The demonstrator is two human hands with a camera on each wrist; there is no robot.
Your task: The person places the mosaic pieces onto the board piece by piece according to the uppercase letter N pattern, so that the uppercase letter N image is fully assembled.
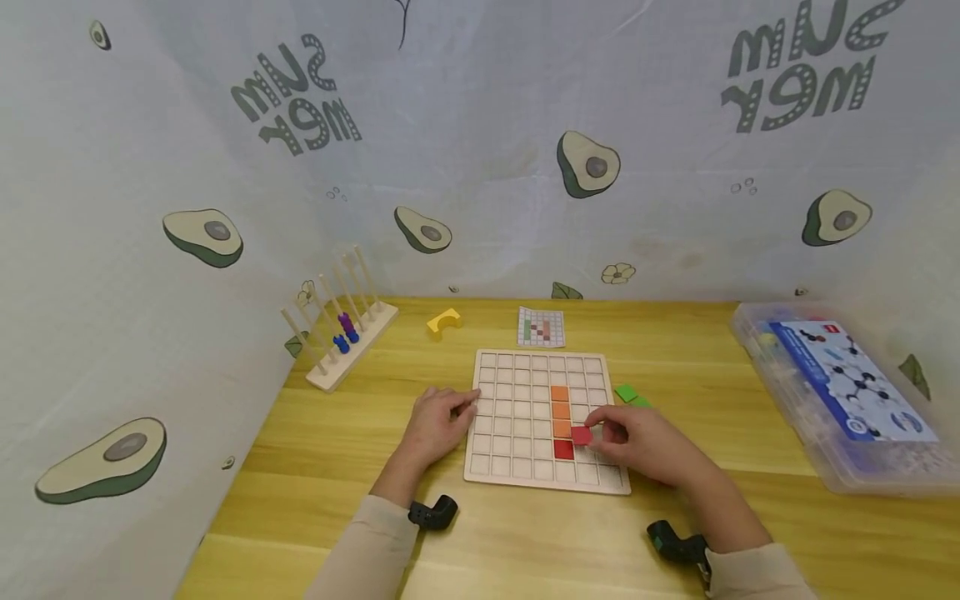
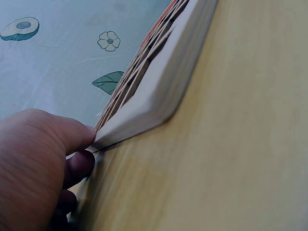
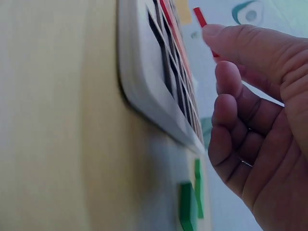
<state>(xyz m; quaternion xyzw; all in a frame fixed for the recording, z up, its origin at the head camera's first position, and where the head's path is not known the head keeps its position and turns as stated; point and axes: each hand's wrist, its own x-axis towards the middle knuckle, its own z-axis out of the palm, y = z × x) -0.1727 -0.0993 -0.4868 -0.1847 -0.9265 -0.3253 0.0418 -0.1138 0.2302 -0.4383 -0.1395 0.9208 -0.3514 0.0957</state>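
Observation:
A red square tile [image 1: 581, 436] is pinched between the thumb and index finger of my right hand [image 1: 651, 442]. In the right wrist view the tile [image 3: 200, 17] is seen edge-on, raised over the wooden grid board [image 1: 502, 482]. A column of orange tiles [image 1: 561, 410] sits in the board's cells, with a darker red tile [image 1: 564, 450] just below it. My left hand [image 1: 435, 427] rests at the board's left edge; in the left wrist view its thumb [image 2: 77, 134] touches the rim.
Green tiles [image 1: 626, 392] lie right of the board. Behind it is a small card with a coloured grid pattern [image 1: 541, 327], with a yellow arch block [image 1: 444, 322] to its left. A peg stand with beads [image 1: 352, 346] is at left, a clear plastic box [image 1: 847, 392] at right.

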